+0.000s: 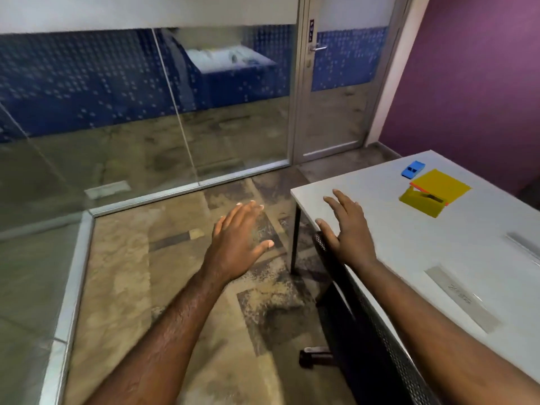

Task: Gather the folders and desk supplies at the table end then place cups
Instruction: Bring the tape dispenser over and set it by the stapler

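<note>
A yellow folder (442,185) with an orange edge lies near the far end of the white table (380,182). A yellow desk holder (422,201) rests against its near-left corner. A small blue stapler-like item (412,168) lies just beyond them. My right hand (346,226) hovers over the table's left edge, fingers spread, holding nothing. My left hand (238,238) is out over the floor left of the table, open and empty. No cups are in view.
A dark mesh chair back (365,311) stands against the table's near-left side, with its wheeled base (315,356) on the floor. Glass partition walls (146,112) and a glass door (333,83) lie ahead. A purple wall (482,68) is at the right. Two grey cable covers (461,298) are set in the tabletop.
</note>
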The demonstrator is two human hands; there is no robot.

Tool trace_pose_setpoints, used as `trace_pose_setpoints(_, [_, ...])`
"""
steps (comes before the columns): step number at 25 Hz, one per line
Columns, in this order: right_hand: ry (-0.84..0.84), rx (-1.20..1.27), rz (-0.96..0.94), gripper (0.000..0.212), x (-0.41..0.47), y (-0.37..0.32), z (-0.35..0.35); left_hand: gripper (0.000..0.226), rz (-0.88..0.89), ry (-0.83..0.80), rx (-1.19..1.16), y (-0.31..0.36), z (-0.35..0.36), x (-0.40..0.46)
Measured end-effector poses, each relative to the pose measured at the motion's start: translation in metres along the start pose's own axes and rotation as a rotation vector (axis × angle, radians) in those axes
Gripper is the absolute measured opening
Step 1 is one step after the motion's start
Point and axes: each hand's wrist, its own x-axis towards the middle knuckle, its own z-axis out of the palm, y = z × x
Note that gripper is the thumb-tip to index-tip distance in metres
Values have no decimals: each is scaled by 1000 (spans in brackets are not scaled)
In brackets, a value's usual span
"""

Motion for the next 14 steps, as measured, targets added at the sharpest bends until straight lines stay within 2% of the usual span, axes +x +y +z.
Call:
trace_pose_setpoints(4, [-27, 0, 30, 51, 20, -15, 28, 73, -102, -4, -26, -41, -5, -7])
trace_pose_setpoints(8, [-44, -7, 69, 50, 40, -3, 55, 75, -121, -30, -12, -74, 6, 1])
trace_pose_setpoints(14, [-35, -16, 175, 48, 88, 56, 98, 75, -123, -87, -35, -117, 38, 83])
